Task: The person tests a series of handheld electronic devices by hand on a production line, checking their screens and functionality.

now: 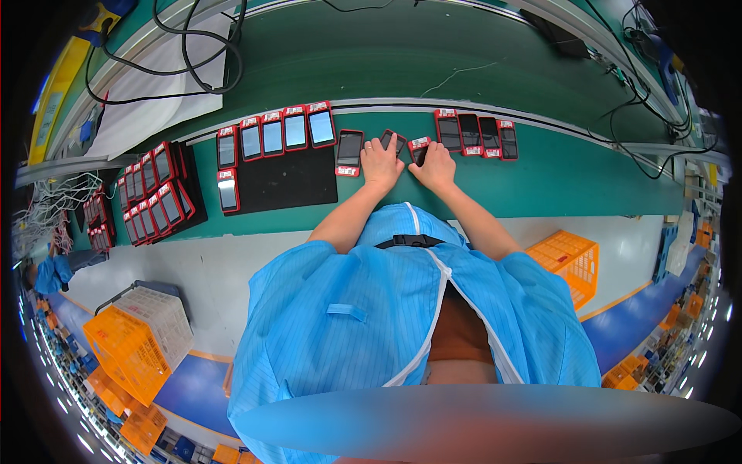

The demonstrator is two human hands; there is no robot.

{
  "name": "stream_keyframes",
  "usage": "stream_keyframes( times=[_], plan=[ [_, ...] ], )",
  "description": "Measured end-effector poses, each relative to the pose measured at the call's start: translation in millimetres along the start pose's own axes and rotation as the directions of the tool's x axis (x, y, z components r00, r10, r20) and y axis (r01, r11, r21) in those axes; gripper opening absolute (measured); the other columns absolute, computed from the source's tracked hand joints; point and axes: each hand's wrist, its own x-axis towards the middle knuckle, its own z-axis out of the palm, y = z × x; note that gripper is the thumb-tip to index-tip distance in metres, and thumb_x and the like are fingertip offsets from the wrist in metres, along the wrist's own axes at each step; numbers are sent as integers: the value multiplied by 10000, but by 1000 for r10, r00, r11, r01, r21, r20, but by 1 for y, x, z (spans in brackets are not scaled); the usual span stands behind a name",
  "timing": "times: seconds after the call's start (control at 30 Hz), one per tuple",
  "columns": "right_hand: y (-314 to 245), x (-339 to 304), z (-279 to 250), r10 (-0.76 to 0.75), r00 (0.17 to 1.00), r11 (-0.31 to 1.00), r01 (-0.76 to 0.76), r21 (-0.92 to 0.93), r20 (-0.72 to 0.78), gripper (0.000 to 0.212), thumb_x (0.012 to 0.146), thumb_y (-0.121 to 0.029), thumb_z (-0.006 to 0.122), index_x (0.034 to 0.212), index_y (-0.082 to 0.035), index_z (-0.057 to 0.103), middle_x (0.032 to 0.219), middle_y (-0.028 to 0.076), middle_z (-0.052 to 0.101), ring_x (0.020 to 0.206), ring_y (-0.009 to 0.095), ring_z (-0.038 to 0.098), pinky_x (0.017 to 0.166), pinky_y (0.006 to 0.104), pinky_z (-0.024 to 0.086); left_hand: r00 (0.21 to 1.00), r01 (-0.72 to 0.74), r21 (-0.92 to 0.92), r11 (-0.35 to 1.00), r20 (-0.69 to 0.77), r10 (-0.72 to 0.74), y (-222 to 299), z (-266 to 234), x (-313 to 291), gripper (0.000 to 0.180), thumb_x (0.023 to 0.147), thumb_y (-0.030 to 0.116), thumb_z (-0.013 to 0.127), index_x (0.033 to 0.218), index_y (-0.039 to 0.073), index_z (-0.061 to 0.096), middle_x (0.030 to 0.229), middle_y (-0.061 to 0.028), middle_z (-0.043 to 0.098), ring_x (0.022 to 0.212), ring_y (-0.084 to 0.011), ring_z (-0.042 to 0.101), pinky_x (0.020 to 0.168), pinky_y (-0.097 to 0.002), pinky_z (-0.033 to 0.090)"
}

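Across the tilted dark screen of a red-framed handheld device (394, 140), my left hand (380, 165) lies with its fingers stretched and apart. Part of that device is hidden under the fingers. My right hand (436, 167) is closed on another red-framed handheld device (418, 145), thumb on its near side and fingers along its right. A white label shows at this one's far end. Just left of my left hand, a dark-screened device (350, 150) rests on the green table, its label toward me.
Several lit devices (272, 136) line a black mat (286, 182) to the left. More stand in black trays (189, 166) farther left. Dark devices (470, 133) form a row on the right. Black cables (185, 69) hang at far left. Orange crates (568, 259) stand on the floor.
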Motion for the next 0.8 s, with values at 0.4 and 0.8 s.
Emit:
stream_keyframes(
  times=[0.4,0.8],
  plan=[
    [15,6,-11,-379,918,920,388,-64,115,637,617,-316,782,1120,-9,540,1044,112,573,1030,272,580,799,381,550,999,-26,-26,999,32,27,-4,-7,0,712,702,295,778,1371,199,553,1036,-166,509,985,-344,511,829,-443,457],
    [28,-5,-17,-279,952,959,283,-16,128,622,626,-310,768,1109,-2,526,1039,132,575,1033,300,587,805,407,545,956,-244,28,969,175,236,-18,-14,13,858,685,228,775,1452,88,417,1083,-121,553,1040,-293,533,900,-432,458]
  ],
)
